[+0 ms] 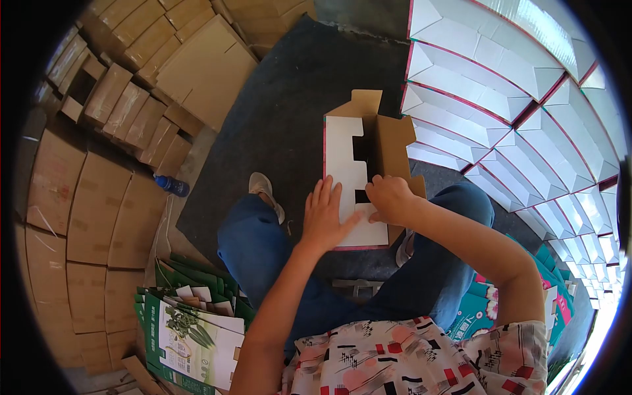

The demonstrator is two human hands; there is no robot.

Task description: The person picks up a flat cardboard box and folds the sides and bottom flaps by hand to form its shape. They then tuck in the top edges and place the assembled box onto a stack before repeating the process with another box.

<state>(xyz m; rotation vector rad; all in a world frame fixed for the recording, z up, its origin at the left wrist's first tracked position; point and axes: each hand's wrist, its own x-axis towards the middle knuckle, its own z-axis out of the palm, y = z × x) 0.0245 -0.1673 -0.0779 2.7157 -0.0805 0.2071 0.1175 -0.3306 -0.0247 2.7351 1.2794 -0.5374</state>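
standing between the seated person's blue-trousered knees [255, 232], over the dark grey floor covering [289, 72], is an open, rectangular cardboard box [345, 148] with a glossy white panel, square-cut notches, thin red edging and plain brown flaps around a shadowed opening. the bare left hand [322, 214] lies released, its fingers spread flat on the white panel. the bare right hand [392, 199] is curled at the notched edge beside the opening; whether it pinches the card cannot be told.
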